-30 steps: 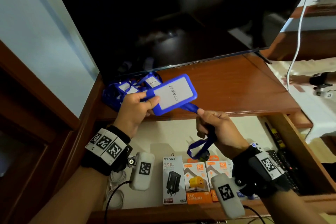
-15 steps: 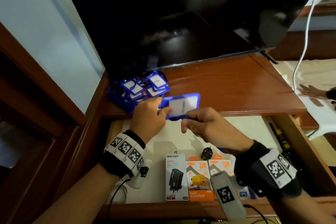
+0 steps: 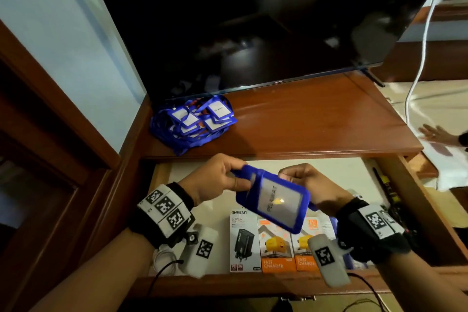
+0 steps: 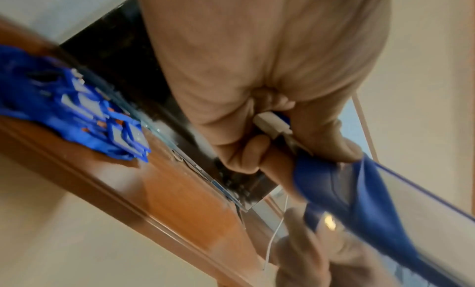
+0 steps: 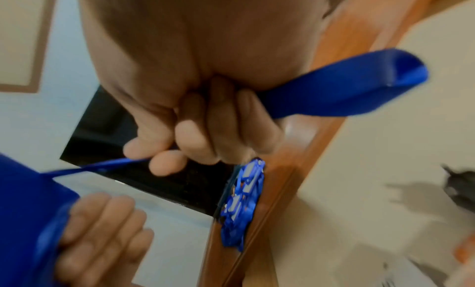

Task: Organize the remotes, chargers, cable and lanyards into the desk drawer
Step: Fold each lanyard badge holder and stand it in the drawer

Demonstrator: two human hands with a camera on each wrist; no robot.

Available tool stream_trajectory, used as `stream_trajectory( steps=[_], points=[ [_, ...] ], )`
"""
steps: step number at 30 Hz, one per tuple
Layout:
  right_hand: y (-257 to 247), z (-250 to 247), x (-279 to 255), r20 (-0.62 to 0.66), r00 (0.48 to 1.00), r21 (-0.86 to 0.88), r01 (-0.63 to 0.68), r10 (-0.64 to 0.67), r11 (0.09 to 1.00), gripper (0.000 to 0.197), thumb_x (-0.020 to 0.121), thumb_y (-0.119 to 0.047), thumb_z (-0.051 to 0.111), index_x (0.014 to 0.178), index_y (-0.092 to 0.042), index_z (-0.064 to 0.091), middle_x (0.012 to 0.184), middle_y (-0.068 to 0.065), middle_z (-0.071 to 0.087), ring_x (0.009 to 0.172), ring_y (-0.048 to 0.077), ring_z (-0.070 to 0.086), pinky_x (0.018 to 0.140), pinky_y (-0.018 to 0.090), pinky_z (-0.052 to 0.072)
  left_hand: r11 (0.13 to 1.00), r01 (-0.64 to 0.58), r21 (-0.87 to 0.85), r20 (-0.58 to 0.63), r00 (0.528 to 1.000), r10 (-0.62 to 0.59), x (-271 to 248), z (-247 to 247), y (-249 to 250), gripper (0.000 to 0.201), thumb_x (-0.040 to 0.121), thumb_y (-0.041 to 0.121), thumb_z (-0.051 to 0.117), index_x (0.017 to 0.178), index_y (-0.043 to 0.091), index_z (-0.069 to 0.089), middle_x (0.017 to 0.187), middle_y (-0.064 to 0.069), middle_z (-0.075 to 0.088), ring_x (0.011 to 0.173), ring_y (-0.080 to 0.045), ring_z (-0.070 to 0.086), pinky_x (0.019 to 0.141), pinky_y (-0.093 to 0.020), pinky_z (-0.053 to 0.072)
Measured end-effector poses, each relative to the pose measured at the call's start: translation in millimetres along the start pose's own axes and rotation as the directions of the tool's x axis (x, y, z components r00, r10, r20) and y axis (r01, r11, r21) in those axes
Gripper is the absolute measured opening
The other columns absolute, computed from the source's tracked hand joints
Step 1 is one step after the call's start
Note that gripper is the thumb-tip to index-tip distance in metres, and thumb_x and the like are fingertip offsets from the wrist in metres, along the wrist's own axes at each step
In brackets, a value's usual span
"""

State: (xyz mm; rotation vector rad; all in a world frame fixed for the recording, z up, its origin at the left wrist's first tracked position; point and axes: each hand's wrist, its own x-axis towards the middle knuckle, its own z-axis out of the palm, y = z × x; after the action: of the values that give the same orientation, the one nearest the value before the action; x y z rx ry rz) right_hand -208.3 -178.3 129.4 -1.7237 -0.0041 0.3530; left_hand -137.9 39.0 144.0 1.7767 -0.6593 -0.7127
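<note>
Above the open drawer (image 3: 162, 175), both hands grip one blue lanyard badge holder (image 3: 274, 201): the left hand (image 3: 215, 180) pinches its clip end, the right hand (image 3: 307, 185) clutches the folded ribbon (image 5: 347, 92). It looks light; the holder seems stiff, the ribbon limp, so gathering the ribbon against the holder seems wise.

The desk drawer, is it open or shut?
Open. The drawer is pulled out below the desktop, and charger boxes show inside.
</note>
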Motion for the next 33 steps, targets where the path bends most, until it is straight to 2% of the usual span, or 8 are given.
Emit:
stream_trajectory(
  steps=[3,8,12,15,20,26,30,33],
  points=[
    [10,12,1,-0.068,0.998,0.037,0.002,0.0,0.999,0.03,0.075,-0.002,0.061,0.058,-0.025,0.071,0.054,0.008,0.048,0.045,0.019,0.039,0.041,0.021,0.031,0.986,-0.076,-0.148,-0.115,0.992,0.059,4,7,8,0.023,0.08,-0.007,0.063,0.092,0.012,0.066,0.08,0.008,0.073,0.079,-0.005,0.066,0.073,-0.019,0.052],
    [17,27,23,-0.097,0.995,0.264,0.036,-0.011,0.964,0.038,0.09,-0.029,0.055,0.057,-0.01,0.047,0.047,0.004,0.032,0.038,0.01,0.022,0.04,0.016,0.015,0.934,-0.231,-0.271,-0.519,0.852,0.06,19,3,12,0.022,0.076,0.011,0.062,0.096,0.008,0.07,0.096,-0.01,0.071,0.091,-0.021,0.066,0.085,-0.035,0.052],
    [10,34,26,-0.123,0.991,0.05,0.056,-0.05,0.997,0.042,0.1,-0.019,0.044,0.059,-0.009,0.045,0.039,-0.006,0.03,0.034,0.008,0.022,0.038,0.019,0.017,0.972,-0.19,-0.138,-0.72,0.693,0.033,24,-5,5,0.012,0.084,0.009,0.066,0.09,0.017,0.072,0.081,0.0,0.071,0.075,-0.012,0.066,0.076,-0.033,0.052],
    [-2,44,18,-0.107,0.986,-0.178,0.106,-0.126,0.978,0.039,0.098,-0.017,0.047,0.06,-0.013,0.051,0.04,-0.009,0.034,0.038,0.005,0.028,0.044,0.016,0.024,0.991,-0.135,-0.01,-0.763,0.641,0.08,22,-11,-2,0.013,0.077,0.026,0.07,0.084,0.015,0.072,0.084,-0.006,0.073,0.08,-0.024,0.068,0.08,-0.039,0.055],
    [-25,44,3,0.0,0.979,-0.364,0.19,-0.204,0.912,0.03,0.095,-0.018,0.053,0.066,-0.015,0.06,0.046,-0.009,0.042,0.044,0.005,0.04,0.048,0.015,0.03,0.882,0.05,0.468,-0.656,0.689,0.309,9,-2,-10,0.014,0.081,0.019,0.072,0.083,0.006,0.069,0.076,-0.005,0.067,0.072,-0.018,0.058,0.066,-0.023,0.041],
    [-27,19,12,0.049,0.967,-0.5,0.239,-0.249,0.832,0.026,0.089,-0.015,0.063,0.064,-0.017,0.065,0.057,-0.004,0.057,0.051,0.006,0.048,0.052,0.019,0.033,0.789,0.007,0.614,-0.21,0.966,0.154,0,-2,-23,0.012,0.08,0.018,0.073,0.087,0.009,0.069,0.076,0.002,0.063,0.07,-0.011,0.054,0.06,-0.015,0.035],
    [-19,16,13,0.104,0.981,-0.341,0.192,-0.166,0.92,0.023,0.088,-0.011,0.064,0.065,-0.011,0.066,0.047,-0.009,0.051,0.043,0.005,0.041,0.048,0.012,0.03,0.865,-0.012,0.501,0.074,0.997,-0.029,-10,-9,-25,0.021,0.081,0.016,0.072,0.072,0.031,0.061,0.065,0.016,0.058,0.066,0.004,0.054,0.06,-0.011,0.036],
    [-11,19,12,0.113,0.982,-0.157,0.17,-0.153,0.973,0.023,0.091,-0.01,0.059,0.07,-0.004,0.065,0.056,0.009,0.052,0.05,0.008,0.042,0.05,0.018,0.033,0.984,0.023,0.175,0.086,0.996,-0.039,-16,-8,-21,0.024,0.08,0.003,0.07,0.081,0.026,0.063,0.069,0.019,0.066,0.069,0.005,0.059,0.067,-0.009,0.042]
  ],
)
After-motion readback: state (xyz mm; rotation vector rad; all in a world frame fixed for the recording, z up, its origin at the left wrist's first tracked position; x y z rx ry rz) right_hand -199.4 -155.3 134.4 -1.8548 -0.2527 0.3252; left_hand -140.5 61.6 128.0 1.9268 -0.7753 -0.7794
